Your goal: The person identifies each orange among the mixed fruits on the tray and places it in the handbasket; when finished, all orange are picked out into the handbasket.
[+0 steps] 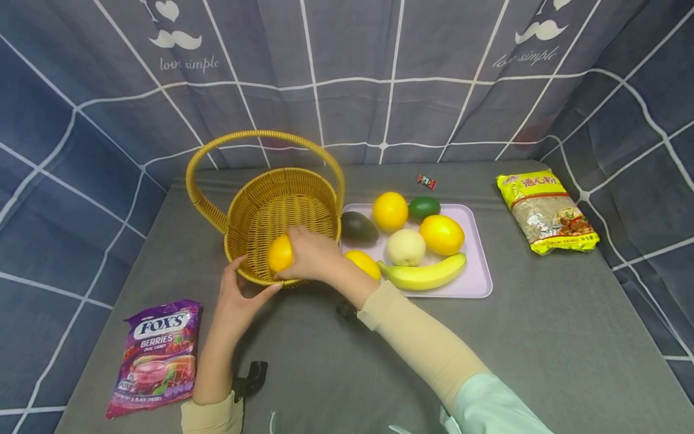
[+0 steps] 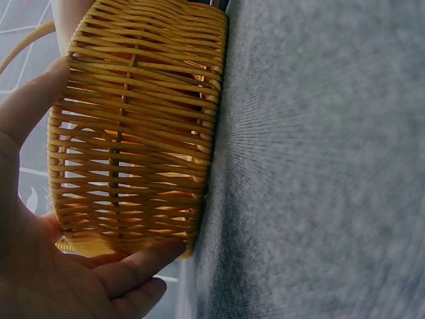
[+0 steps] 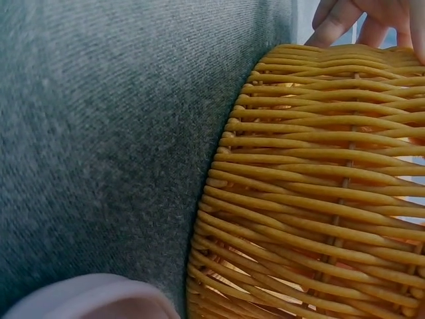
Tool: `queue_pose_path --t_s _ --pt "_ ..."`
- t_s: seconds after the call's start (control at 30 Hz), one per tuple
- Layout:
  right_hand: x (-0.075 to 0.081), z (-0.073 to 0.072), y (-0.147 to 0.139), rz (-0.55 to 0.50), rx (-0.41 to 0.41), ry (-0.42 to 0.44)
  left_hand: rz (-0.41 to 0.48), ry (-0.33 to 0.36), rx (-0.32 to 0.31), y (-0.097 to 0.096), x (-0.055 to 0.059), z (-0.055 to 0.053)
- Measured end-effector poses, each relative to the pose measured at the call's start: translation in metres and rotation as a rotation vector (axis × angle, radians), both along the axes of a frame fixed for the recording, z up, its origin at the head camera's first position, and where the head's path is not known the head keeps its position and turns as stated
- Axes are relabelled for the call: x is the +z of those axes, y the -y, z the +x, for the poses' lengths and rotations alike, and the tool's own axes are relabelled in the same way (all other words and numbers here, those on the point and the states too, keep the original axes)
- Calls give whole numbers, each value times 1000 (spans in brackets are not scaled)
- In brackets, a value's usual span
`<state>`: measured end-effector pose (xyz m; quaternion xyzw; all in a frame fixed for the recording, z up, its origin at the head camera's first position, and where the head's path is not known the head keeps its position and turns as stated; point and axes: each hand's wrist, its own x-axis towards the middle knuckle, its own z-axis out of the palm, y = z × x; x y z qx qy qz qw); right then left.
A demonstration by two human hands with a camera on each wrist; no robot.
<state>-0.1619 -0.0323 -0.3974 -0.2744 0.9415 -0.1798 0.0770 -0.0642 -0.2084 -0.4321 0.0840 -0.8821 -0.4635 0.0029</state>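
- The right hand [image 1: 314, 253] reaches over the near rim and grasps a round, glossy orange fruit [image 1: 279, 253], thumb and fingers on its side nearest the wrist.
- The left hand [image 1: 238, 298] holds the near-left side of a golden-brown woven basket [image 1: 271, 190], thumb and fingers spread along its outer wall; the orange fruit is just beyond it, to its right.
- The orange fruit is inside the basket's opening, towards the near wall; whether it touches the bottom cannot be told.
- The basket stands upright, its tall arched handle raised.
- Just right of it, a pale lilac rectangular tray [image 1: 479, 283] bears a dark avocado [image 1: 359, 228], a yellow banana [image 1: 425, 274], a cream-coloured round fruit [image 1: 406, 248], a small green oval fruit [image 1: 424, 208] and three yellow-orange fruits [image 1: 390, 211], one partly hidden by the right arm.
- A purple candy bag [image 1: 154, 358] lies left of the left forearm.
- A yellow, partly clear food packet [image 1: 547, 211] lies at the far right.
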Motion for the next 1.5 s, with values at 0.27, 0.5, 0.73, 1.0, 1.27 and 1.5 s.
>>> queue_pose_path --t_s 0.27,0.5,0.73,1.0,1.27,1.5 --pt "1 1 0 18 0 9 -2 6 2 0 1 1" --pt "-1 -1 -1 4 10 -13 5 -23 -3 0 1 1" --pt "-3 -1 -3 -14 27 -35 14 -11 -3 0 0 0" --pt "-4 1 -4 -29 30 -45 8 -19 2 0 -1 1" --pt "-3 2 -4 -24 33 -56 4 -14 1 0 -2 2" --pt "-1 3 -5 -29 41 -61 14 -19 -2 1 -2 2"
